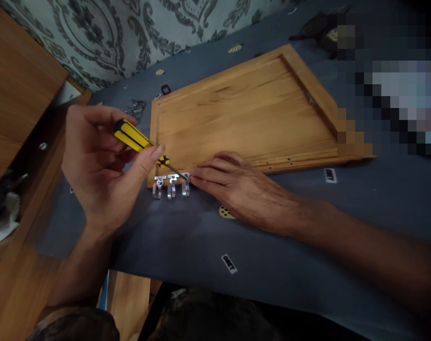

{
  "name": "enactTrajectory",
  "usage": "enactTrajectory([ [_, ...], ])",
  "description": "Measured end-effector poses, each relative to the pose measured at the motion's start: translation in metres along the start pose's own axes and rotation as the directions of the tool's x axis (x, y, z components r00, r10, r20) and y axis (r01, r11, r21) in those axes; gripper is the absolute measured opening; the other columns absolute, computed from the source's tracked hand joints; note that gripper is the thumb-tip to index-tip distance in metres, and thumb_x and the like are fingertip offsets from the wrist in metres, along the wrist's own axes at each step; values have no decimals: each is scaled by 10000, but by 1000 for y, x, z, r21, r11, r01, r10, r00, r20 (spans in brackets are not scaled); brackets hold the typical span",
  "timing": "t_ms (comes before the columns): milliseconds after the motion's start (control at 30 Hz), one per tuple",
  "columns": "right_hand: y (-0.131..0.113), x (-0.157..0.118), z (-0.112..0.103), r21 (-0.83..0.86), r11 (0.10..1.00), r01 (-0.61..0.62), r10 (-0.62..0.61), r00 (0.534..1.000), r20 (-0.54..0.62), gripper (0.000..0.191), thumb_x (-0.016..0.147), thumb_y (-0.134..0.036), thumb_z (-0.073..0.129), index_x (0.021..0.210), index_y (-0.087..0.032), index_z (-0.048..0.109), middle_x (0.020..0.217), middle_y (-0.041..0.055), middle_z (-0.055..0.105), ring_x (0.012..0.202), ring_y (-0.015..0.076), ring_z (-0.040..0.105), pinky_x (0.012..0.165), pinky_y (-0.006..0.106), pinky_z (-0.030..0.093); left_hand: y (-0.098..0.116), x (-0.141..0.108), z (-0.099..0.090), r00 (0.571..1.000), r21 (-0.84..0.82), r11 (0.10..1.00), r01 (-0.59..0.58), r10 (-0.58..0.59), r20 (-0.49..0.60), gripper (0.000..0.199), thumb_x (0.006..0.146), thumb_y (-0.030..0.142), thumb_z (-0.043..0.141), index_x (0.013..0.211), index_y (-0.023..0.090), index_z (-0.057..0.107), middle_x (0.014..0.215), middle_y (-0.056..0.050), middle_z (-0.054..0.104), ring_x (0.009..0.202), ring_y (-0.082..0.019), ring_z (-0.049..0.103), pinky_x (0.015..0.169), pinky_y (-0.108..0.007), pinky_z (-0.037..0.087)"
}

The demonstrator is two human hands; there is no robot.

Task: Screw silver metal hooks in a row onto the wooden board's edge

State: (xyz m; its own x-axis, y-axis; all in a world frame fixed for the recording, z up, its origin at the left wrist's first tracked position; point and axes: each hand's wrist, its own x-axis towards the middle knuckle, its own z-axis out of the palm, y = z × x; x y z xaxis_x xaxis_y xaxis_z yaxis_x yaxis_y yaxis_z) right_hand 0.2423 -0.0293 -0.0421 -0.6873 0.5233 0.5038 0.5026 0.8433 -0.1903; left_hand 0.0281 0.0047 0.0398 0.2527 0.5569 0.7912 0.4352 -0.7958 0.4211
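My left hand point(105, 161) is closed around the yellow and black handle of a screwdriver point(137, 139). The screwdriver slants down to the right, its tip at the rightmost of three curved metal clips point(172, 182). These shiny clips sit side by side along the near left edge of a framed wooden panel point(219, 123). On the same near edge lies my right hand point(237, 187), fingers stretched out and flat. Its fingertips are beside the rightmost clip; whether they press on it I cannot tell. Small dark holes mark the panel's edge right of this hand.
A blue patterned cloth point(272, 270) covers the surface under the panel. Small metal hardware point(135, 109) lies in a pile behind my left hand, near a dark square piece point(166, 89). Wooden furniture point(20, 71) stands at the left, patterned wallpaper point(91, 33) behind. The upper right is pixelated.
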Motion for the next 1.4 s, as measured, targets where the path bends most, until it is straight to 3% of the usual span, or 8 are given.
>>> enactTrajectory([
  [267, 0, 0, -1, 11, 1000, -10, 10, 1000, 17, 345, 974, -77, 430, 1214, -123, 675, 1211, 158, 724, 1094, 292, 629, 996, 526, 471, 5, 2, -2, 997, 21, 999, -24, 22, 74, 360, 762, 281, 862, 905, 153, 558, 931, 41, 484, 716, -11, 578, 519, -109, 511],
  [500, 0, 1, 0, 10, 1000, -2, 2, 1000, 1, 367, 970, -72, 420, 1215, -133, 685, 1215, 156, 729, 1096, 298, 630, 996, 539, 476, 0, 3, -3, 991, 8, 999, -52, 51, 120, 409, 787, 350, 837, 968, 182, 510, 964, 46, 373, 696, 13, 597, 534, -119, 521],
  [700, 0, 1, 0, 0, 1000, -7, 7, 1000, -6, 376, 986, -70, 405, 1226, -135, 687, 1204, 150, 737, 1089, 292, 634, 995, 539, 478, 0, 4, -7, 989, 15, 999, -44, 41, 143, 412, 751, 289, 870, 975, 180, 542, 934, 48, 433, 703, -13, 611, 516, -126, 546],
  [867, -1, 1, -1, 0, 1000, 19, -19, 999, -27, 351, 1003, -87, 397, 1212, -52, 677, 1180, 183, 739, 1068, 303, 637, 969, 507, 485, 1, 6, -10, 983, 25, 998, -57, 52, 177, 381, 759, 260, 866, 998, 192, 578, 969, 43, 499, 749, -29, 625, 538, -122, 563],
  [1133, -1, 1, -1, -18, 1000, 14, -14, 1000, -5, 338, 1013, -103, 402, 1207, -70, 677, 1198, 174, 739, 1070, 304, 637, 972, 513, 491, 3, 7, -14, 970, 93, 992, -89, 65, 234, 353, 818, 228, 822, 1099, 202, 610, 1009, 25, 527, 779, -33, 632, 556, -106, 568],
  [1400, 0, 1, 0, -13, 1000, -1, 1, 1000, -2, 372, 997, -89, 404, 1229, -148, 689, 1212, 144, 739, 1097, 291, 636, 997, 537, 477, 4, 8, -13, 975, 46, 997, -55, 44, 218, 276, 790, 201, 834, 832, 149, 566, 1058, 5, 561, 882, -85, 689, 598, -148, 606],
])
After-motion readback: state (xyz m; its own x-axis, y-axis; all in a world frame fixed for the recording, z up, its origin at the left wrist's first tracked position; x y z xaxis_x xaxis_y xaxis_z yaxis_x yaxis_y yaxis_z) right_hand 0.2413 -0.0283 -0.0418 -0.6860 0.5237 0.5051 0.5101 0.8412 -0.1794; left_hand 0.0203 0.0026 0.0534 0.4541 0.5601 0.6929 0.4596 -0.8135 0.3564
